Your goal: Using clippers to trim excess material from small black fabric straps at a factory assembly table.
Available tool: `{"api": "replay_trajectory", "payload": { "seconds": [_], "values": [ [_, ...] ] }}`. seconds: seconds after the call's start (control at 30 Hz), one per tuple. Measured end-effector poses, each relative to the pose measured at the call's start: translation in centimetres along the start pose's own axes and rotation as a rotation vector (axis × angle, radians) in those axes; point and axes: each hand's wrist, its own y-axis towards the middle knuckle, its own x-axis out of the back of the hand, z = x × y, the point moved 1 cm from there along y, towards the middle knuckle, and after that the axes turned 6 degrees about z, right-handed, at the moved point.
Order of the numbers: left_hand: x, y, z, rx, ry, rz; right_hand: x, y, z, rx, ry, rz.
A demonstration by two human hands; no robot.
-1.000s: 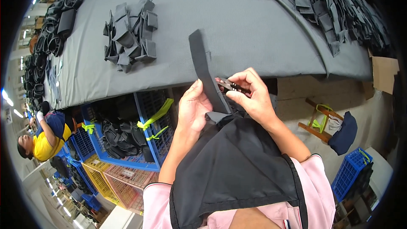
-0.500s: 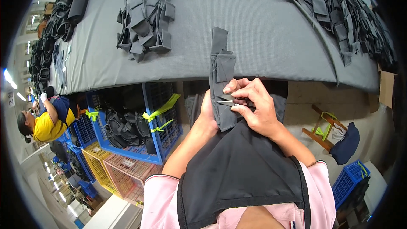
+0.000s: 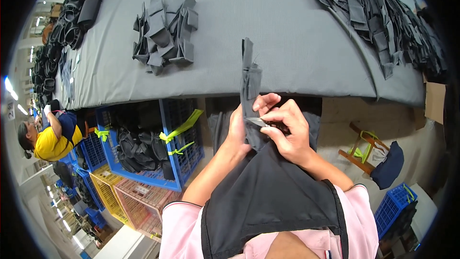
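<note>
A dark grey fabric strip [image 3: 248, 94] with a sewn-on folded piece stands up in front of my black apron, its far end over the table's near edge. My left hand [image 3: 234, 134] is closed around the lower part of the strip from the left. In my right hand [image 3: 292, 133], small thread snips [image 3: 255, 122] are gripped between thumb and fingers. Their silver blades point left and lie against the strip. My right fingertips are close to the strip's right side. The handles are mostly hidden by my fingers.
A pile of grey fabric pieces [image 3: 165, 31] lies on the padded grey table [image 3: 230, 14]; many strips [image 3: 364, 14] are heaped at the right. Blue crates [image 3: 177, 144] stand below the table at left. A wooden stool [image 3: 359, 148] is at right; a person in yellow [image 3: 52, 139] works far left.
The strip has turned more edge-on and its far end has come slightly nearer. The snips' blades have tilted and more of them shows against the strip.
</note>
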Motion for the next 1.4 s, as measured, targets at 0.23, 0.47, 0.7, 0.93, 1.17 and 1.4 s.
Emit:
{"api": "replay_trajectory", "payload": {
  "seconds": [0.23,0.47,0.7,0.93,1.17,1.4],
  "values": [
    [-2.7,-1.0,-0.8,-0.136,0.358,-0.046,0.8,0.6,-1.0,-0.387,0.431,0.13],
    [-3.1,-0.7,-2.1,-0.168,0.447,-0.037,1.3,-0.5,-0.4,-0.305,0.257,-0.021],
    [-3.6,-1.1,-1.8,-0.079,0.537,-0.111,4.3,2.5,-0.9,0.077,-0.547,-0.072],
    [-3.2,-1.5,-1.9,-0.031,0.592,-0.112,3.9,2.4,-1.0,0.077,-0.627,-0.043],
    [-3.2,-1.7,-2.0,-0.008,0.607,-0.128,3.7,1.9,-1.0,0.062,-0.622,-0.066],
    [-3.6,-2.0,-2.3,0.047,0.663,-0.171,4.2,1.4,-1.1,0.037,-0.62,-0.044]
  ]
}}
